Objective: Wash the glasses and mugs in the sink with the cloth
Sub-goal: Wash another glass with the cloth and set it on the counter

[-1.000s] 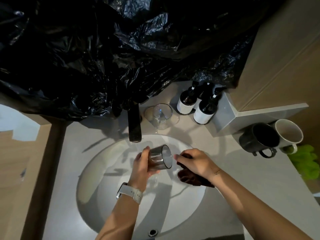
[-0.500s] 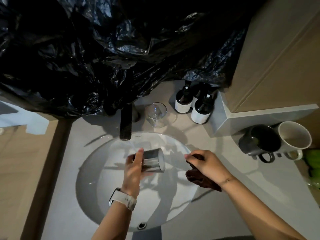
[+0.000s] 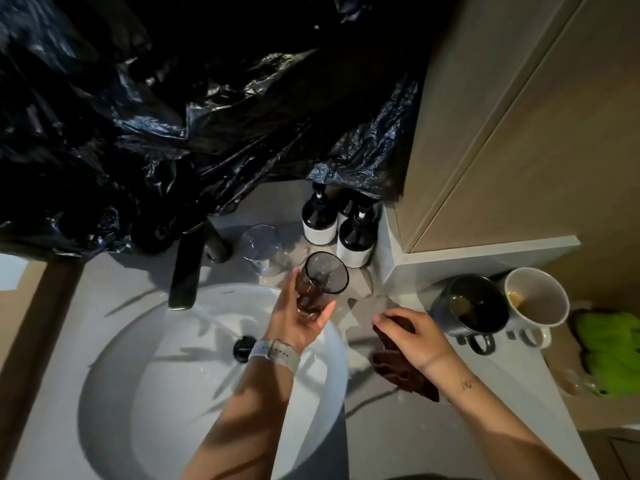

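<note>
1 dark glass [image 3: 320,284] is gripped upright by the left hand [image 3: 300,315] above the far right rim of the sink [image 3: 114,368], fingers wrapped around its lower part. 1 brown cloth [image 3: 401,370] is pinched under the curled fingers of the right hand [image 3: 415,337] and rests on the tabletop [image 3: 485,427]. 1 clear glass [image 3: 261,249] is set beside the tap [image 3: 185,268]. 2 mugs [image 3: 476,308], 1 dark and 1 white [image 3: 536,299], are seen side by side on the right. 3 pump bottles [image 3: 318,218] are grouped in the corner.
</note>
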A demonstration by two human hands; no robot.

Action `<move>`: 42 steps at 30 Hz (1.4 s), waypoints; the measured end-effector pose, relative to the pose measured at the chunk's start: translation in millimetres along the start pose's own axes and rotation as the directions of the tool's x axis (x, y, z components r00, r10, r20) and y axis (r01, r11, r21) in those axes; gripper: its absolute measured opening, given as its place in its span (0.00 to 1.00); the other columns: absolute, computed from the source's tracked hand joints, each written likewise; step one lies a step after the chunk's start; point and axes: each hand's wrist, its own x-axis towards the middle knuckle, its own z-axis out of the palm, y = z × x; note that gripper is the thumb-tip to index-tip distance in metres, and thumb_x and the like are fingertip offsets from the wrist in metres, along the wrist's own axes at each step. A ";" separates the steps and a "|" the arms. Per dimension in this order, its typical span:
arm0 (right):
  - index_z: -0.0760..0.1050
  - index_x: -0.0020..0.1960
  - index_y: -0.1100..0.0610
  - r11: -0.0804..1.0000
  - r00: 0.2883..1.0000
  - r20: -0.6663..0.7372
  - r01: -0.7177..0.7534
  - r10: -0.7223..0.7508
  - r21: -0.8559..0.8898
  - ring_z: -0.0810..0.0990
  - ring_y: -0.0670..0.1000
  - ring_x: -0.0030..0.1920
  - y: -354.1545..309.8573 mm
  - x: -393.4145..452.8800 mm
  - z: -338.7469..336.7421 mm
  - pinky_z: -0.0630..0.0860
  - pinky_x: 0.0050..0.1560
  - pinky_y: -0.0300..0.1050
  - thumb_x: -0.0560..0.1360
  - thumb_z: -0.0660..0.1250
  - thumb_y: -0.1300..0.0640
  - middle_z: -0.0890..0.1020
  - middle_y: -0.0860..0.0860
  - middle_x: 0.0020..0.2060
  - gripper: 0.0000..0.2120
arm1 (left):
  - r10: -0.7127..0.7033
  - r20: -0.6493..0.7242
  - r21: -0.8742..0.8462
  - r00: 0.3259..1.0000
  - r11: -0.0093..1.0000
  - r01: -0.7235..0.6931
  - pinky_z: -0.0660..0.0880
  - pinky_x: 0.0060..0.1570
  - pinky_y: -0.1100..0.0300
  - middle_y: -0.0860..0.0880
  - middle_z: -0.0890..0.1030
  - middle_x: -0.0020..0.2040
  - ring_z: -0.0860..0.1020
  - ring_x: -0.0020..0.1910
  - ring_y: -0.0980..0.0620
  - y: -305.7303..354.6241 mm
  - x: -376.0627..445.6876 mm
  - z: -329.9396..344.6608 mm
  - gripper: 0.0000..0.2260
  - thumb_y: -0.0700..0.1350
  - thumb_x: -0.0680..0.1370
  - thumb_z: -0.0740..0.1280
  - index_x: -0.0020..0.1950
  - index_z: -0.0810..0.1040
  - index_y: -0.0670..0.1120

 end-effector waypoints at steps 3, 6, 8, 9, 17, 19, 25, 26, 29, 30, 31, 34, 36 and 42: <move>0.83 0.44 0.52 0.995 1.000 0.015 -0.002 0.000 0.096 0.81 0.44 0.45 -0.2 4.4 -2.4 0.72 0.45 0.33 0.75 0.70 0.53 0.84 0.47 0.40 0.05 | 0.061 -0.001 0.076 0.998 0.995 -0.061 0.82 0.44 0.47 0.42 0.83 0.45 0.81 0.44 0.43 -2.6 -3.7 5.1 0.10 0.51 0.78 0.69 0.49 0.79 0.45; 0.82 0.47 0.53 0.986 0.999 0.050 -0.001 -0.007 0.164 0.81 0.44 0.47 -5.6 10.6 1.4 0.72 0.47 0.31 0.75 0.69 0.52 0.84 0.47 0.43 0.06 | 0.069 0.013 0.037 0.998 0.997 -0.070 0.79 0.50 0.45 0.41 0.84 0.47 0.81 0.46 0.41 -4.9 -3.9 3.9 0.10 0.50 0.81 0.64 0.49 0.78 0.45; 0.82 0.49 0.51 0.982 0.997 0.073 0.002 -0.016 0.189 0.81 0.43 0.48 -10.9 16.0 5.2 0.73 0.48 0.32 0.76 0.69 0.51 0.84 0.47 0.44 0.06 | 0.070 0.010 0.024 0.998 0.997 -0.070 0.78 0.53 0.43 0.38 0.81 0.57 0.79 0.53 0.37 -3.3 -2.8 2.5 0.13 0.51 0.81 0.63 0.57 0.78 0.42; 0.81 0.51 0.50 0.979 0.997 0.079 -0.003 -0.013 0.201 0.81 0.43 0.49 -13.3 19.6 7.4 0.73 0.49 0.32 0.76 0.69 0.50 0.84 0.46 0.46 0.07 | 0.079 0.003 0.061 0.997 0.995 -0.079 0.80 0.51 0.44 0.38 0.80 0.59 0.79 0.54 0.37 -1.7 -2.2 2.5 0.14 0.51 0.81 0.63 0.59 0.77 0.42; 0.83 0.45 0.46 0.982 0.995 0.085 0.044 -0.060 0.183 0.82 0.47 0.50 -23.0 35.1 23.3 0.76 0.57 0.43 0.76 0.69 0.53 0.85 0.45 0.43 0.05 | 0.069 -0.040 0.471 0.997 0.881 -0.042 0.82 0.28 0.56 0.42 0.81 0.46 0.81 0.42 0.46 13.4 -2.5 31.2 0.13 0.53 0.83 0.58 0.56 0.77 0.46; 0.82 0.44 0.46 0.983 0.995 0.082 0.045 -0.061 0.181 0.82 0.48 0.49 -22.7 35.7 23.2 0.75 0.55 0.42 0.76 0.69 0.54 0.85 0.46 0.43 0.05 | 0.084 -0.034 0.573 0.996 0.818 -0.050 0.81 0.27 0.56 0.41 0.81 0.51 0.83 0.42 0.45 19.6 1.0 28.1 0.11 0.50 0.83 0.60 0.56 0.78 0.45; 0.81 0.58 0.49 0.976 0.994 0.106 0.009 -0.033 0.216 0.80 0.45 0.55 -24.5 45.3 25.8 0.73 0.62 0.43 0.76 0.69 0.54 0.84 0.44 0.50 0.11 | 0.297 0.047 0.751 0.954 0.619 -0.230 0.77 0.23 0.64 0.40 0.78 0.61 0.85 0.37 0.49 23.1 17.1 20.7 0.10 0.35 0.81 0.64 0.62 0.77 0.43; 0.79 0.62 0.50 0.978 0.995 0.098 -0.005 -0.016 0.210 0.79 0.46 0.59 -24.6 48.0 26.5 0.72 0.66 0.45 0.76 0.69 0.53 0.83 0.45 0.55 0.15 | 0.320 0.043 0.741 0.946 0.625 -0.245 0.78 0.24 0.62 0.41 0.80 0.59 0.85 0.37 0.47 23.3 18.7 20.1 0.09 0.38 0.82 0.62 0.58 0.78 0.45; 0.74 0.68 0.49 0.973 0.993 0.117 -0.020 -0.007 0.229 0.76 0.40 0.58 -27.7 49.2 26.8 0.70 0.63 0.35 0.76 0.69 0.54 0.79 0.38 0.55 0.20 | 0.292 0.078 0.662 0.953 0.700 -0.269 0.83 0.35 0.57 0.41 0.83 0.53 0.85 0.34 0.46 21.7 17.3 17.4 0.12 0.40 0.83 0.57 0.59 0.80 0.45; 0.72 0.68 0.46 0.975 0.990 0.138 -0.009 -0.022 0.221 0.75 0.37 0.56 -28.2 47.3 27.4 0.68 0.59 0.30 0.77 0.68 0.54 0.77 0.35 0.53 0.20 | 0.307 0.083 0.639 0.948 0.713 -0.287 0.83 0.37 0.57 0.39 0.83 0.53 0.85 0.34 0.46 21.5 16.6 16.3 0.13 0.39 0.83 0.56 0.60 0.79 0.42; 0.72 0.68 0.45 0.978 0.988 0.151 0.002 -0.034 0.207 0.75 0.36 0.55 -27.2 44.9 28.4 0.67 0.57 0.28 0.77 0.68 0.54 0.76 0.34 0.52 0.20 | 0.326 0.084 0.621 0.942 0.722 -0.306 0.83 0.37 0.58 0.38 0.83 0.54 0.85 0.35 0.47 21.4 16.1 14.7 0.13 0.38 0.83 0.56 0.61 0.79 0.40; 0.76 0.63 0.46 0.990 0.992 0.124 -0.002 -0.016 0.140 0.76 0.41 0.59 -19.5 34.0 30.2 0.68 0.60 0.34 0.76 0.69 0.51 0.79 0.40 0.55 0.15 | 0.347 0.091 0.579 0.933 0.744 -0.333 0.83 0.41 0.59 0.35 0.82 0.56 0.84 0.40 0.45 20.3 14.6 7.3 0.14 0.37 0.83 0.56 0.63 0.77 0.37; 0.78 0.56 0.44 0.997 0.996 0.079 0.027 -0.034 0.078 0.78 0.40 0.55 -12.9 23.6 25.0 0.71 0.60 0.35 0.76 0.69 0.51 0.81 0.40 0.52 0.09 | 0.370 0.098 0.556 0.924 0.750 -0.359 0.83 0.43 0.60 0.36 0.82 0.56 0.82 0.44 0.44 16.2 9.2 2.1 0.14 0.39 0.83 0.57 0.63 0.76 0.36; 0.80 0.47 0.46 0.989 0.995 -0.011 0.100 -0.102 -0.106 0.79 0.41 0.48 5.1 -20.7 -26.8 0.74 0.53 0.38 0.74 0.69 0.49 0.83 0.41 0.44 0.03 | 0.641 0.029 0.660 0.767 0.564 -0.497 0.76 0.50 0.54 0.45 0.81 0.49 0.80 0.49 0.44 -13.9 -14.8 -15.6 0.08 0.37 0.80 0.63 0.55 0.78 0.46</move>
